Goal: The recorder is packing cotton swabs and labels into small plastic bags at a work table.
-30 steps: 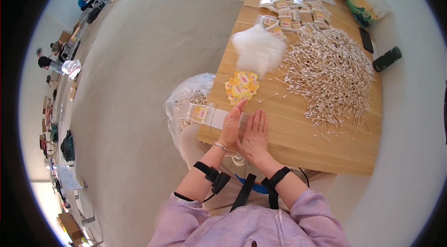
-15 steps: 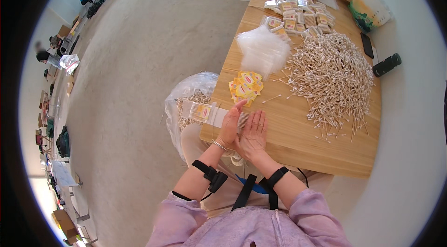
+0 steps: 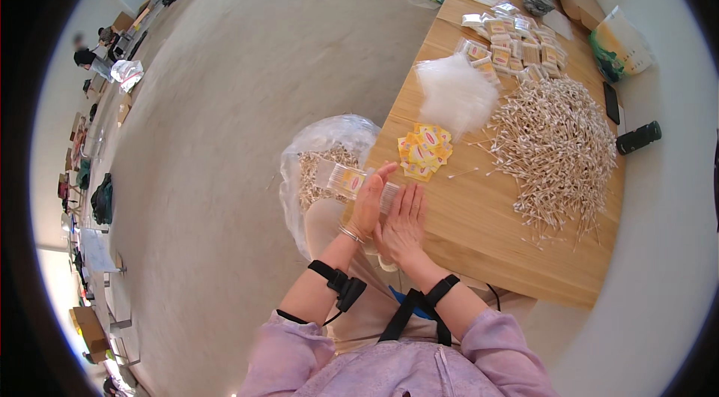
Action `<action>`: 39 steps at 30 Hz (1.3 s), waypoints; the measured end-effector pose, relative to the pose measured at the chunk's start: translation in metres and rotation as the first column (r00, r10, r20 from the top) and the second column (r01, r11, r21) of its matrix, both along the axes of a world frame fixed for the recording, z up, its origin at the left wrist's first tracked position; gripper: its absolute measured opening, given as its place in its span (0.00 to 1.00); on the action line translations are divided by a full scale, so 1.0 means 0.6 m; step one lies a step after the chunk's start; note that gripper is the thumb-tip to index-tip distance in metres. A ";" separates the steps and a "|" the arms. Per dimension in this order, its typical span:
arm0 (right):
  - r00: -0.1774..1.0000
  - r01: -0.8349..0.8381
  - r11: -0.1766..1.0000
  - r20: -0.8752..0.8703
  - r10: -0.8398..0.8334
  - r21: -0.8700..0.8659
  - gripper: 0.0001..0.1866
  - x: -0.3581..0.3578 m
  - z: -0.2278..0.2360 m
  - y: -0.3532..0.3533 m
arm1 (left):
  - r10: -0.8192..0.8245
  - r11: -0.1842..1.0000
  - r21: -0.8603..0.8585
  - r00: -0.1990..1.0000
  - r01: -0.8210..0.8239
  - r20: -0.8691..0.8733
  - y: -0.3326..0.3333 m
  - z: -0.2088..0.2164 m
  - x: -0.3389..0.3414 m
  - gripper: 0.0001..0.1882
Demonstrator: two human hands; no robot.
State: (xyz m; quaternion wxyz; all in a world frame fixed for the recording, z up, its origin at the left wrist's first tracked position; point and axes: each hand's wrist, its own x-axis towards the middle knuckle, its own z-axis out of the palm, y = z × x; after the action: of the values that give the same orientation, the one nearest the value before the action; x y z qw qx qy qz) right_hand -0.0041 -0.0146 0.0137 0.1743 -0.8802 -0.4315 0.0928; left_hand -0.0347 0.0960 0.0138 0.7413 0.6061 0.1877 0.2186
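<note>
At the table's near left corner, a row of cotton swabs (image 3: 389, 198) lies between my two hands. My left hand (image 3: 366, 206) stands on its edge beside them, fingers stretched out. Against their other side rests my right hand (image 3: 403, 226), its fingers straight and flat. Left of my left hand, a clear bag of cotton swabs with a yellow card (image 3: 346, 181) reaches past the table edge; my left hand partly hides its near end. Just beyond my fingertips is a pile of yellow cards (image 3: 424, 150).
A large heap of loose cotton swabs (image 3: 558, 150) covers the table's right side. Empty clear bags (image 3: 457, 94) and filled packs (image 3: 517, 41) lie farther back. A phone (image 3: 611, 102) and a dark cylinder (image 3: 638, 138) are by the wall. A plastic sack of swabs (image 3: 307, 165) stands left of the table.
The view has shifted, so the table sits farther right and lower in it. Both hands keep nearly the same pose around the cotton swabs.
</note>
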 end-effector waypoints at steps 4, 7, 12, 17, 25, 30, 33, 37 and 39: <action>0.999 -0.016 1.000 -0.035 0.016 -0.022 0.49 -0.011 -0.006 0.000 | -0.005 0.999 0.046 0.999 0.007 -0.048 0.000 0.001 -0.011 0.32; 1.000 -0.019 0.999 0.010 0.020 -0.028 0.50 -0.005 -0.004 0.011 | -0.006 0.991 0.130 0.995 0.018 -0.095 0.010 0.020 -0.011 0.30; 1.000 0.003 0.998 -0.023 -0.004 -0.064 0.50 -0.008 0.005 0.024 | 0.104 0.885 0.465 0.971 0.008 -0.214 0.053 0.040 -0.034 0.24; 1.000 0.012 1.000 -0.015 -0.012 0.001 0.52 -0.011 0.002 0.028 | 0.431 0.398 0.914 0.862 0.085 -0.268 0.131 0.012 -0.060 0.25; 0.999 0.027 1.000 -0.025 -0.027 -0.017 0.53 -0.015 0.015 0.036 | 0.008 0.984 0.170 0.948 0.049 -0.318 0.173 -0.091 -0.048 0.27; 1.000 0.012 0.999 -0.024 -0.013 -0.032 0.53 -0.018 0.009 0.051 | -0.135 0.965 -0.250 0.969 0.081 -0.209 0.169 -0.072 -0.046 0.27; 1.000 0.005 1.000 -0.006 -0.005 -0.026 0.52 -0.024 0.011 0.062 | -0.136 0.926 -0.372 0.979 0.072 -0.150 0.168 -0.066 -0.051 0.28; 1.000 0.000 1.000 0.015 0.000 -0.001 0.52 -0.032 0.012 0.075 | -0.137 0.914 -0.395 0.986 0.090 -0.094 0.171 -0.059 -0.056 0.28; 1.000 -0.001 1.000 0.029 0.001 0.005 0.51 -0.034 0.009 0.077 | -0.136 0.920 -0.381 0.986 0.088 -0.100 0.169 -0.048 -0.056 0.28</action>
State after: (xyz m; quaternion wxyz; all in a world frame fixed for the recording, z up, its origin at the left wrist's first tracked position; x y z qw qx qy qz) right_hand -0.0242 0.0314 0.0190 0.1703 -0.8808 -0.4347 0.0792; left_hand -0.0682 0.1972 -0.0152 0.8416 0.4754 0.2370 0.0977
